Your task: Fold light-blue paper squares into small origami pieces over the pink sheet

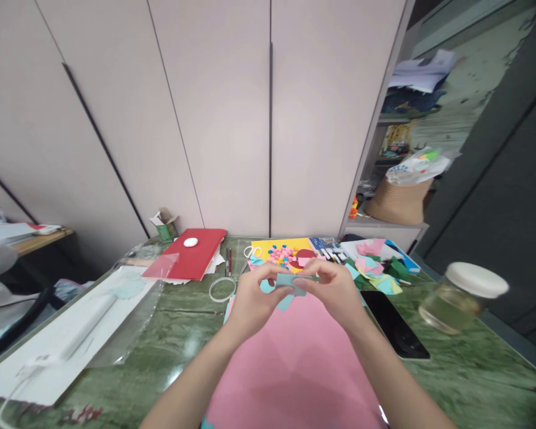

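Above the pink paper sheet [295, 369], the left hand [254, 298] and right hand [334, 293] pinch a small light-blue paper piece [286, 279] between closed fingers [311, 287], the black smartphone [395, 325] lying right of the sheet.

Can count one left hand [255, 296] and one right hand [333, 293], two in all; one held light-blue paper strip [290, 279]; one large pink sheet [290, 363]; one yellow sheet [301, 243]; one pair of white-handled scissors [252, 252]; two slim pens [230, 262]; one pale ring [223, 300]; one red folder [196, 259]; one white round disc [190, 242]; one small open carton [164, 231]; one black smartphone [395, 325]; one lidded jar [453, 307]; one clear plastic sleeve [143, 325]. Cannot count exactly the small pink balls [279, 256], too clustered, nor the overlapping paper scraps [373, 265]; can tell only many of each
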{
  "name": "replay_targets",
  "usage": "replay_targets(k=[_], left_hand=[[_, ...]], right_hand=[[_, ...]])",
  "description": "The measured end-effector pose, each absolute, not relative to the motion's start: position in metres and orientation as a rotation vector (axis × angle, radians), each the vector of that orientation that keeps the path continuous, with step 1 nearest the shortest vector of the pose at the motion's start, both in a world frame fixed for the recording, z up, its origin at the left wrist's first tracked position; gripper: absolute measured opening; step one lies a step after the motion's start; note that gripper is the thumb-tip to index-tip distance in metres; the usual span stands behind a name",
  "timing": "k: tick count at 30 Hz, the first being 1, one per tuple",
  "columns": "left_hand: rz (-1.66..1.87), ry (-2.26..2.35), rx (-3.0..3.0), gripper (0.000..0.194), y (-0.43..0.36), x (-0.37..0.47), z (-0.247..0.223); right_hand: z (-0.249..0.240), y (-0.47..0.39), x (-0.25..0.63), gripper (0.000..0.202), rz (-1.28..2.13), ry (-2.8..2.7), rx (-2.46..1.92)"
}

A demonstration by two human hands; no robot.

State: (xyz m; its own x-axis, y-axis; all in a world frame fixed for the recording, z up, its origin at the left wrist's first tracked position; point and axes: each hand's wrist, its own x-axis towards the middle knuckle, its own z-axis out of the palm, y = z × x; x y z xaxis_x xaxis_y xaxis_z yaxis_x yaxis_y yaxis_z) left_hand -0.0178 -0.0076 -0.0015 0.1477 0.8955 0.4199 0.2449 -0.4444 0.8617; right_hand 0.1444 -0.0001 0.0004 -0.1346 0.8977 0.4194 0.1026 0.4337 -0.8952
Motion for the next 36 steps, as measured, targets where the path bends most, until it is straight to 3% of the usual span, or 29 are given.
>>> replay_targets(k=[7, 13, 18, 21, 25, 27, 31, 36], left_hand=[[1.339, 1.006, 1.698, 0.017, -0.006, -0.023, -0.001], [1.307, 1.006, 1.632, 0.021, -0.006, -0.026, 0.0], [1.187, 0.973, 1.584, 0.012, -0.006, -0.024, 0.003], [1.135, 0.91, 1.489, 0.02, -0.004, -0.021, 0.002], [1.262, 0.815, 1.392, 0.029, -0.001, -0.022, 0.001], [1.319, 0.821, 1.393, 0.024, 0.0, -0.024, 0.001], [1.289, 0.826, 1.374, 0.014, 0.002, -0.026, -0.001], [1.217, 0.787, 1.309, 0.017, 0.001, -0.027, -0.002]], right_hand=[[0.005, 0.0, 0.146, 0.011, 0.878, -1.608, -0.945], [0.006, -0.002, 0.148, 0.024, 0.809, -1.602, -0.948], [0.007, -0.001, 0.148, 0.021, 0.851, -1.657, -1.009], [0.006, 0.0, 0.148, 0.016, 0.854, -1.7, -1.032], [0.006, 0.0, 0.15, 0.04, 0.944, -1.709, -0.965], [0.007, -0.002, 0.153, 0.045, 0.982, -1.75, -0.915], [0.01, -0.006, 0.156, 0.038, 0.857, -1.848, -0.922], [0.011, -0.007, 0.157, 0.028, 0.74, -1.867, -0.962]])
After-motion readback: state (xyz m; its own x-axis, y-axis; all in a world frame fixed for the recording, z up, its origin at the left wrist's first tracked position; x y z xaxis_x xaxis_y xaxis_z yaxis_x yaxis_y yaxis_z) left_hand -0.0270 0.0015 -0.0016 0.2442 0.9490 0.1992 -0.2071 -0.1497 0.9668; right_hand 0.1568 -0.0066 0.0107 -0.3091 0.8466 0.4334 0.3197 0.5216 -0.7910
